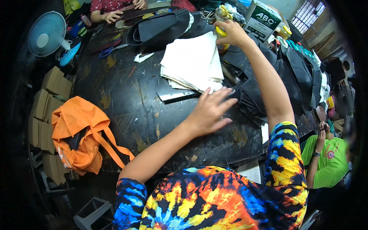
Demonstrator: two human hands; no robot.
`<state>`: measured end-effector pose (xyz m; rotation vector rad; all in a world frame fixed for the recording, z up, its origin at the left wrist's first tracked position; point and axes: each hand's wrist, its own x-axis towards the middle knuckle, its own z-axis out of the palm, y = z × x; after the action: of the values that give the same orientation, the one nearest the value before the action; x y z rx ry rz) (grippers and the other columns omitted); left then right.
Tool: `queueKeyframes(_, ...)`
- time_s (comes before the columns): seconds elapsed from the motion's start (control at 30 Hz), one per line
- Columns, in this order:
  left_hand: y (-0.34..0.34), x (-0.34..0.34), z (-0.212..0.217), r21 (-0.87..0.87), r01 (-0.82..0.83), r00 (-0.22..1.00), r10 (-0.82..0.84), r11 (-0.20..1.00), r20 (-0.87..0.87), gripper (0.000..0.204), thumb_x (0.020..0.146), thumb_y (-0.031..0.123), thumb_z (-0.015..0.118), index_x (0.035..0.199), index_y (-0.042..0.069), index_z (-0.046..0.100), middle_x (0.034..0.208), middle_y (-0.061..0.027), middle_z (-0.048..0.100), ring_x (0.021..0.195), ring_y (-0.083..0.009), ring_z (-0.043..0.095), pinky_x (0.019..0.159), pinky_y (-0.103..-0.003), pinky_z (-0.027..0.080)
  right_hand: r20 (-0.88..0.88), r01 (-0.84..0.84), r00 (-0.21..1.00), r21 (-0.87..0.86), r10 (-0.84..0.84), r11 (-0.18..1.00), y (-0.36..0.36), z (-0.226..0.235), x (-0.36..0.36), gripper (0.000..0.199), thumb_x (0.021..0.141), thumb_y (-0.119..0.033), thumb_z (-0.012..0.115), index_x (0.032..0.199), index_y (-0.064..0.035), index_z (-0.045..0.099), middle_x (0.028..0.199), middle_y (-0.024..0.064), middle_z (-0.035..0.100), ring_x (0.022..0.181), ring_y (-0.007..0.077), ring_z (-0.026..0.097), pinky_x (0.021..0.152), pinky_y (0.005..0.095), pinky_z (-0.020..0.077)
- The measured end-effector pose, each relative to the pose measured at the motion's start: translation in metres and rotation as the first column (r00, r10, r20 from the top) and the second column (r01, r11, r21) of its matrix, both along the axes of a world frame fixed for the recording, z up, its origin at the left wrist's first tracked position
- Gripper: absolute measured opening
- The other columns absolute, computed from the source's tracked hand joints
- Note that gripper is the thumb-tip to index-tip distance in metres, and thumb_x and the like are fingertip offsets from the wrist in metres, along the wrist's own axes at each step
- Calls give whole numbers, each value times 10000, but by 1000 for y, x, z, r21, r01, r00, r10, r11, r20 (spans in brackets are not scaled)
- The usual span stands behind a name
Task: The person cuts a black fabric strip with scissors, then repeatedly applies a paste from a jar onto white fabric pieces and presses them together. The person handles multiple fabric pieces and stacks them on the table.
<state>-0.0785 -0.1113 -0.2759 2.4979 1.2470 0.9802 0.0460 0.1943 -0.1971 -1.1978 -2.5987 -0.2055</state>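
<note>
My right hand (234, 33) reaches to the far side of the table, its fingers curled round the top of a jar with a yellow lid (220, 31). The jar stands at the far right corner of a stack of white sheets (188, 53). Under the near edge of that stack lies a dark, shiny flat slab (178, 96). Just in front of the stack my left hand (213, 112) hovers over the black table (126, 96), fingers spread and holding nothing. A dark cylindrical object (230, 75) lies between the sheets and the black pieces on the right.
Black cut pieces (295, 73) pile up along the right, by a green-and-white box (262, 21). Large black pieces (161, 28) and blue-handled scissors (107, 52) lie farther back. An orange bag (82, 130) sits at the left edge. Other people (326, 157) are at the right and far side.
</note>
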Motion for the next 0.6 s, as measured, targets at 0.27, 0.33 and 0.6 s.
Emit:
queueKeyframes(0.27, -37, -80, 28, -112, -415, 846, 428, 903, 317, 718, 860, 182, 834, 1492, 3, 544, 1526, -214, 549, 1436, -364, 519, 1209, -462, 395, -344, 60, 935, 386, 84, 920, -46, 70, 37, 752, 774, -595, 878, 1365, -175, 680, 1121, 209, 649, 1076, 406, 649, 910, 495, 556)
queueKeyframes(0.33, -23, -75, 49, -19, -467, 787, 425, 884, 448, 836, 813, 229, 887, 1512, -23, 505, 1526, -235, 534, 1424, -360, 526, 1211, -450, 388, -383, 62, 912, 485, 148, 872, -83, 96, 38, 754, 786, -661, 846, 1300, -126, 708, 1067, 192, 657, 1006, 366, 672, 853, 469, 558)
queueKeyframes(0.6, -12, 12, 71, -93, -273, 805, 280, 958, 523, 900, 641, 314, 1003, 1360, 15, 551, 1211, -187, 703, 1080, -360, 736, 941, -426, 591, -383, -301, 873, 63, 301, 952, -246, 73, 44, 650, 869, -574, 755, 1091, 33, 688, 943, 200, 630, 892, 399, 668, 816, 467, 536)
